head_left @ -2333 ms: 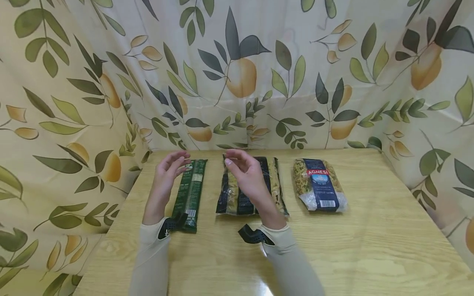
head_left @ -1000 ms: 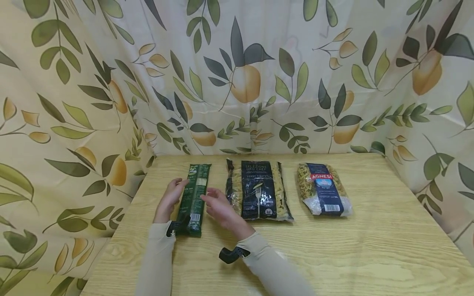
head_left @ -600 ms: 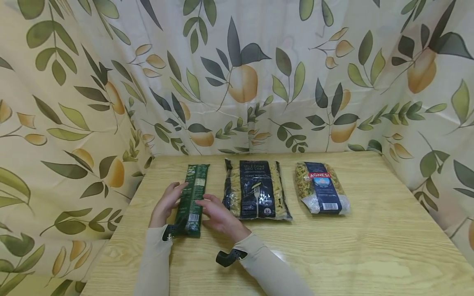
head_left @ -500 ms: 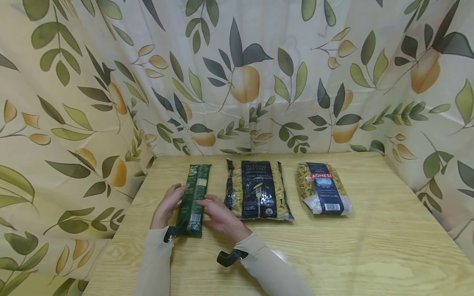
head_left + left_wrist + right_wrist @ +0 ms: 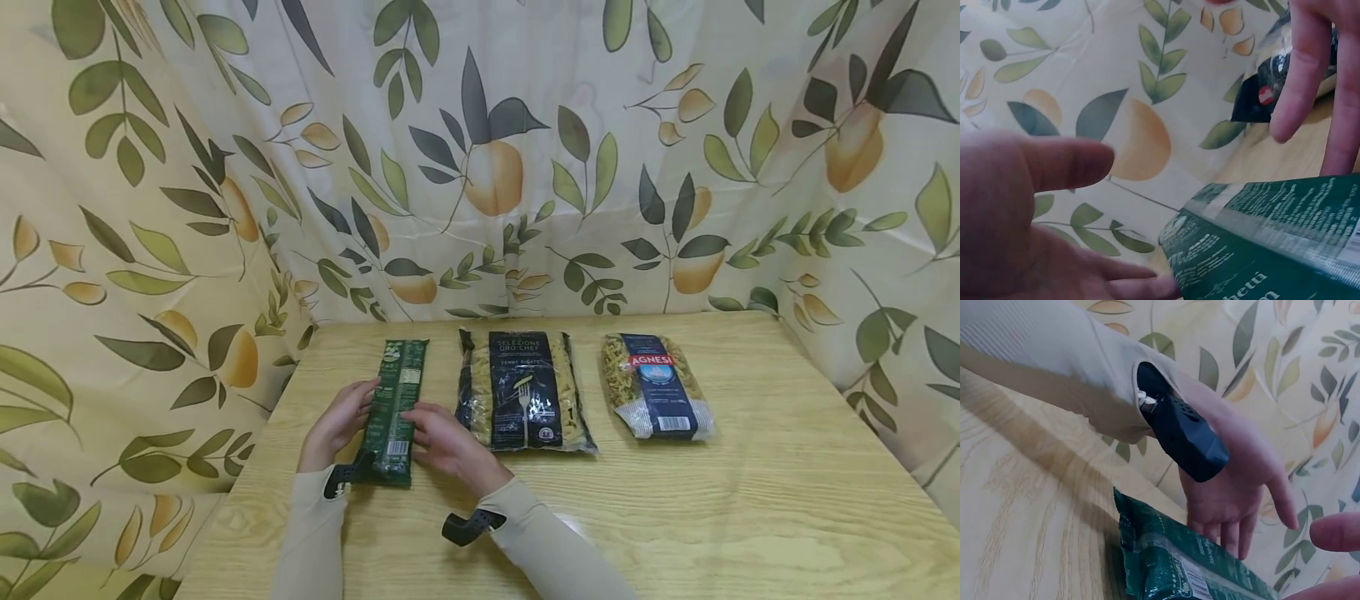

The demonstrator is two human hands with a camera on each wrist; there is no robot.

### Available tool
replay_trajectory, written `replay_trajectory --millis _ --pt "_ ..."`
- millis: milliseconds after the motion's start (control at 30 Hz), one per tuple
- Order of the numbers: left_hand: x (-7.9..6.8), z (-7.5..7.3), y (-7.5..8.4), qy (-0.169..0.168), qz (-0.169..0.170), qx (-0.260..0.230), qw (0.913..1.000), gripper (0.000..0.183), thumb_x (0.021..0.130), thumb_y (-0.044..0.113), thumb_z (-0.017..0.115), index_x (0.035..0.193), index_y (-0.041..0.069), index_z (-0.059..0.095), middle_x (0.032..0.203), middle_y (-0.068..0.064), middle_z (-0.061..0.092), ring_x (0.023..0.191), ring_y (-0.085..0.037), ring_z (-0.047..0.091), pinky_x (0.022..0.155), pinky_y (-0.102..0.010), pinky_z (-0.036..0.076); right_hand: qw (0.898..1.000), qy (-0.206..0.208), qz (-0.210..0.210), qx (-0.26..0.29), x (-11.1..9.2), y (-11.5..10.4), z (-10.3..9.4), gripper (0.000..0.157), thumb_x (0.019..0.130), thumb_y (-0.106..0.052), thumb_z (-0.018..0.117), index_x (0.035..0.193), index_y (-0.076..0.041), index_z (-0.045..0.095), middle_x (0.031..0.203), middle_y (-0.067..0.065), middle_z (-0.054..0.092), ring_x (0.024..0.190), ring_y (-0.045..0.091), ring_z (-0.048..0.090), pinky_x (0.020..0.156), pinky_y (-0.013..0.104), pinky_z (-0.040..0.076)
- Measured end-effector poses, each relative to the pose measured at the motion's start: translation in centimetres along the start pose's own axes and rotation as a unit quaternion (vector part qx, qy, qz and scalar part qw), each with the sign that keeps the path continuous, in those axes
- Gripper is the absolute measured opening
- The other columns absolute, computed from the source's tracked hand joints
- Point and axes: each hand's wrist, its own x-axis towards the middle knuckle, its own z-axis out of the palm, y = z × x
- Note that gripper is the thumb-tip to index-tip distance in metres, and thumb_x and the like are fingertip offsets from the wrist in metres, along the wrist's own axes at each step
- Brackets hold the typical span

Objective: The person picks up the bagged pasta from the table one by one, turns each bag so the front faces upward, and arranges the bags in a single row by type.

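A green spaghetti packet [image 5: 392, 408] lies lengthwise on the table, between my two hands. My left hand [image 5: 339, 423] is at its left edge, with relaxed fingers and the thumb held apart. In the left wrist view, that hand's lower fingers reach the near corner of the packet [image 5: 1254, 250], while its thumb [image 5: 1075, 164] stays raised. On the opposite side, my right hand [image 5: 450, 446] has its fingertips right at the packet's right edge. From the right wrist, the left hand [image 5: 1235, 469] shows with fingers pointing down behind the packet [image 5: 1185, 556]. Neither hand's fingers are curled around it.
Right of the spaghetti lies a wide black penne rigate bag [image 5: 523, 392], close to my right hand. Farther right is an Agnesi pasta bag [image 5: 656, 387] with a blue label. A curtain [image 5: 570, 167] with leaves and fruit hangs behind the wooden table [image 5: 787, 467].
Both hands have come down from higher up, the right one moving left from over the penne bag to beside the spaghetti packet. During the last half second they hardly move.
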Motion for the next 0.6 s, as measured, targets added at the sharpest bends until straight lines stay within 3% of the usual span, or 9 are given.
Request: replay_trajectory --millis 167,333,433,600 --pt "-0.4 -0.64 -0.12 -0.054 0.009 -0.003 0.9985 0.067 0.113 0.037 0.029 0.162 -0.004 0.009 0.169 -0.028 0.015 0.155 -0.049 0.021 0.116 -0.058 0.039 1.0 -0.013 0.0 0.005 0.1 0.04 -0.23 0.072 0.103 -0.018 0.054 0.162 -0.002 0.016 0.167 0.025 0.027 0.156 0.046 0.024 0.124 0.073 0.007" --pt "-0.73 -0.88 0.11 -0.086 0.003 -0.006 0.9962 0.071 0.113 0.041 0.028 0.164 0.002 -0.003 0.172 -0.026 0.004 0.157 -0.052 0.012 0.115 -0.058 0.041 1.0 -0.019 0.005 0.006 0.04 -0.05 -0.31 0.063 0.102 -0.021 0.054 0.157 -0.001 0.028 0.169 0.028 0.021 0.156 0.052 0.017 0.123 0.075 0.003" --pt "-0.77 -0.8 0.26 -0.091 0.001 -0.011 0.9958 0.077 0.112 0.045 0.031 0.164 0.004 -0.008 0.172 -0.026 0.002 0.157 -0.053 0.014 0.113 -0.053 0.044 1.0 -0.009 0.01 0.021 -0.02 -0.18 -0.32 0.061 0.102 -0.024 0.055 0.154 -0.001 0.032 0.168 0.028 0.021 0.154 0.051 0.024 0.125 0.071 0.011" --pt "-0.86 -0.82 0.47 -0.11 0.008 -0.043 0.9929 0.081 0.111 0.047 0.034 0.164 0.008 -0.013 0.172 -0.026 0.003 0.155 -0.052 0.021 0.099 -0.038 0.054 0.999 0.012 0.013 0.043 0.01 -0.62 -0.41 0.056 0.102 -0.027 0.057 0.148 -0.001 0.04 0.157 0.023 0.038 0.136 0.04 0.047 0.122 0.061 0.031"
